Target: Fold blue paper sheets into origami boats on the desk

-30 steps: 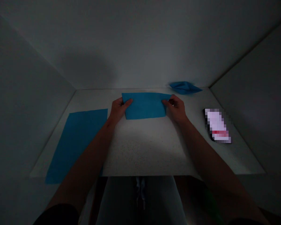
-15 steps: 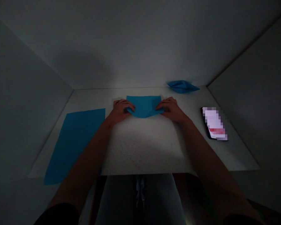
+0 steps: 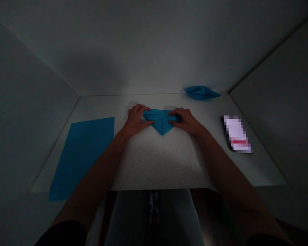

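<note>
A folded blue sheet of paper (image 3: pixel 162 123) lies near the back middle of the table, its pointed end toward me and a crease down its middle. My left hand (image 3: pixel 137 119) grips its left side, fingers on the upper edge and thumb on the lower slanting edge. On the other side my right hand (image 3: pixel 186 120) holds the paper's right part, thumb and fingertips on its face. Both hands partly cover the paper's side corners.
A flat blue sheet (image 3: pixel 84 153) lies at the left, partly under my left forearm and over the front edge. A folded blue paper boat (image 3: pixel 202 93) rests by the back wall (image 3: pixel 154 48). The phone (image 3: pixel 237 135) with a lit, blurred screen lies at the right of the table (image 3: pixel 159 164).
The paper in my hands went from a wide rectangle with a slightly bent lower edge to a shape with a point toward me. Both hands shifted slightly, the left one spreading thumb from fingers.
</note>
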Motion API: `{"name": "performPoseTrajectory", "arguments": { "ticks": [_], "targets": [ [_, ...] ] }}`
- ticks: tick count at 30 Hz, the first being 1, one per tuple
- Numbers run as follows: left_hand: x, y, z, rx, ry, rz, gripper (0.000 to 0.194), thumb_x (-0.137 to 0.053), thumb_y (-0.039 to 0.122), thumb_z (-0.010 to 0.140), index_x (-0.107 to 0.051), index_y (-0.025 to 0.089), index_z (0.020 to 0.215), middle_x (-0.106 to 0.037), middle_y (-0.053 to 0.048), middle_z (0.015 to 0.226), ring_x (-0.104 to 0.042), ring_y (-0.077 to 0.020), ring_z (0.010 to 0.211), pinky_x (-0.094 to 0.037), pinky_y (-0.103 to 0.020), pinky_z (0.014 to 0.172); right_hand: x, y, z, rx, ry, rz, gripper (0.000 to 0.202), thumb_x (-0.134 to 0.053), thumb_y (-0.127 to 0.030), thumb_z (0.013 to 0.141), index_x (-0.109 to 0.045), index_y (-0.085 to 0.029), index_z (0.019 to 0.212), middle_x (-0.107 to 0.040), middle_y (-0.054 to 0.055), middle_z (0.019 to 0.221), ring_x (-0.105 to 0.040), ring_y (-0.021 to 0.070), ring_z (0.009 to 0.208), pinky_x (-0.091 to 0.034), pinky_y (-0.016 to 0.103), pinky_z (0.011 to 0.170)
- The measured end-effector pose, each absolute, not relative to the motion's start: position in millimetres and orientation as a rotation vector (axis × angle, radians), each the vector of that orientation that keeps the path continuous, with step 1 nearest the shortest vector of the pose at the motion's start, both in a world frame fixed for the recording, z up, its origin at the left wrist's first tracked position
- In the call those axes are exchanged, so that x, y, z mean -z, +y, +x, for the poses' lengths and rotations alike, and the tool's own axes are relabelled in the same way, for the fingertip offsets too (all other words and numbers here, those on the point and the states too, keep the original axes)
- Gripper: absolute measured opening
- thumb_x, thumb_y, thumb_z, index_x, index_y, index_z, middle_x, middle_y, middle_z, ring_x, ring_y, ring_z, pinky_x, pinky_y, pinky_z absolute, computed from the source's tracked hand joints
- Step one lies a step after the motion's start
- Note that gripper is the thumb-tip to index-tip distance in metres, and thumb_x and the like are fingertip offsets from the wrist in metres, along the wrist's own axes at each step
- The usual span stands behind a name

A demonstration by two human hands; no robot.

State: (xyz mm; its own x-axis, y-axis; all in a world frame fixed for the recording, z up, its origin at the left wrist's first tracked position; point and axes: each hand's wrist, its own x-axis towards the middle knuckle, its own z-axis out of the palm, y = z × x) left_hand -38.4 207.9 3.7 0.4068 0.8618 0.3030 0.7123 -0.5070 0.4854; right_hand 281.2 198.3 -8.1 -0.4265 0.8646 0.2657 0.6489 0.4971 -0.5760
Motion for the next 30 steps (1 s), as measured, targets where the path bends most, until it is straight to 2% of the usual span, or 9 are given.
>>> {"name": "performPoseTrajectory", "arguments": {
  "ticks": [5,8,12,15,19,23,25,28,30],
  "targets": [
    [-5.7,201.5,-30.7,-0.521,1.212,2.486,0.019,-0.069,0.036,0.104,-0.079,0.028,0.119,-0.073,-0.006,0.122,-0.069,-0.0275,0.116,-0.044,-0.049,0.110,5.6,194.8,267.5,-0.635,-2.272,-1.118,0.039,-0.073,-0.053,0.096,-0.076,-0.027,0.125,-0.076,0.009,0.113,-0.070,0.0291,0.098,-0.052,0.046,0.094],
    [-6.3,196.9,-30.3,-0.510,1.153,2.523,0.025,-0.072,0.046,0.103,-0.079,0.031,0.121,-0.073,-0.006,0.124,-0.067,-0.0290,0.123,-0.042,-0.050,0.113,5.3,191.2,260.1,-0.648,-2.276,-1.085,0.035,-0.071,-0.053,0.098,-0.077,-0.028,0.122,-0.072,0.009,0.115,-0.069,0.0280,0.098,-0.055,0.045,0.093],
    [-9.1,192.1,-30.2,-0.504,1.183,2.546,0.057,-0.087,0.061,0.086,-0.076,0.032,0.134,-0.067,-0.009,0.136,-0.061,-0.0346,0.130,-0.041,-0.055,0.117,4.8,189.8,260.0,-0.618,-2.235,-1.017,0.033,-0.073,-0.050,0.096,-0.078,-0.028,0.121,-0.068,0.011,0.122,-0.068,0.0302,0.109,-0.056,0.048,0.101],
    [-9.5,192.1,-30.5,-0.483,1.198,2.529,0.059,-0.088,0.059,0.085,-0.076,0.033,0.137,-0.064,-0.010,0.139,-0.059,-0.0375,0.133,-0.039,-0.059,0.120,4.5,191.9,268.3,-0.475,-2.215,-1.111,0.034,-0.073,-0.050,0.097,-0.077,-0.029,0.123,-0.068,0.012,0.126,-0.066,0.0334,0.114,-0.053,0.053,0.105],
    [-8.6,192.5,-31.0,-0.477,1.126,2.512,0.063,-0.085,0.049,0.089,-0.069,0.038,0.149,-0.062,-0.009,0.147,-0.056,-0.0378,0.139,-0.037,-0.061,0.123,8.3,194.1,281.4,-0.234,-2.160,-1.384,0.055,-0.079,-0.062,0.090,-0.074,-0.029,0.134,-0.067,0.015,0.131,-0.060,0.0413,0.121,-0.047,0.061,0.103],
    [-10.4,189.9,-29.9,-0.435,1.017,2.523,0.047,-0.078,0.039,0.094,-0.075,0.041,0.141,-0.063,-0.006,0.151,-0.054,-0.0351,0.143,-0.035,-0.060,0.125,12.0,194.4,283.2,-0.280,-2.210,-1.403,0.057,-0.077,-0.067,0.091,-0.074,-0.028,0.131,-0.067,0.015,0.128,-0.061,0.0402,0.119,-0.048,0.058,0.102],
    [-11.3,189.0,-29.4,-0.440,0.998,2.522,0.037,-0.077,0.044,0.097,-0.079,0.040,0.134,-0.064,-0.006,0.151,-0.054,-0.0343,0.144,-0.034,-0.060,0.126,11.3,194.7,280.9,-0.329,-2.235,-1.388,0.057,-0.077,-0.068,0.091,-0.074,-0.026,0.129,-0.067,0.015,0.127,-0.063,0.0388,0.117,-0.048,0.056,0.101],
    [-10.8,189.9,-29.5,-0.462,1.015,2.508,0.036,-0.079,0.054,0.097,-0.081,0.039,0.130,-0.065,-0.006,0.150,-0.054,-0.0341,0.144,-0.033,-0.060,0.127,8.5,195.8,278.5,-0.374,-2.215,-1.400,0.058,-0.080,-0.070,0.088,-0.075,-0.024,0.123,-0.069,0.015,0.124,-0.065,0.0365,0.111,-0.049,0.051,0.097],
    [-9.3,191.7,-30.0,-0.455,1.021,2.504,0.034,-0.077,0.054,0.098,-0.082,0.039,0.129,-0.064,-0.006,0.150,-0.055,-0.0342,0.144,-0.033,-0.060,0.126,6.8,196.2,278.2,-0.402,-2.185,-1.398,0.058,-0.083,-0.070,0.085,-0.075,-0.024,0.118,-0.070,0.013,0.121,-0.066,0.0341,0.104,-0.049,0.049,0.095]
  ]
}}
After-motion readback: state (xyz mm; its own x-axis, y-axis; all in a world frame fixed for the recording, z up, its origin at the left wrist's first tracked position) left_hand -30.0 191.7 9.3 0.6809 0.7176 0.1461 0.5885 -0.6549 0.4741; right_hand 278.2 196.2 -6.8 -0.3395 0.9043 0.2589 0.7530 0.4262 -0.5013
